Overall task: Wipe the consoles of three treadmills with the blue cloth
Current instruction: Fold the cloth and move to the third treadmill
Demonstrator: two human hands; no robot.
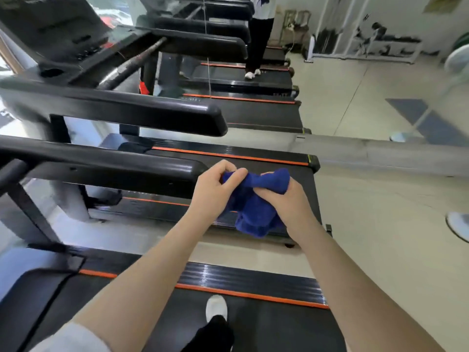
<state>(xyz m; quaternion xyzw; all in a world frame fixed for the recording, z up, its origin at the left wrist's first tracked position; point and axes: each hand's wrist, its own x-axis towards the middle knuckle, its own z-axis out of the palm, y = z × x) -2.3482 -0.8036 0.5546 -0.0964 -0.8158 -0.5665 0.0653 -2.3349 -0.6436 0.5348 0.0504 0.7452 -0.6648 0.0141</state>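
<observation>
A dark blue cloth (253,207) hangs bunched between both my hands, above the belt of the neighbouring treadmill. My left hand (215,186) pinches its upper left corner. My right hand (286,201) grips the cloth's upper right part, and the rest droops below. A treadmill console (63,39) with dark buttons shows at the upper left, well away from the cloth. Black handrails (121,110) of two treadmills run across the left half. I stand on a treadmill belt (266,326), my white shoe visible.
Several treadmills with orange-striped side rails (228,156) stand side by side into the distance. Another person (258,36) stands on a far treadmill. Pale tiled floor (380,199) lies to the right, with a fan base (459,224) at the edge.
</observation>
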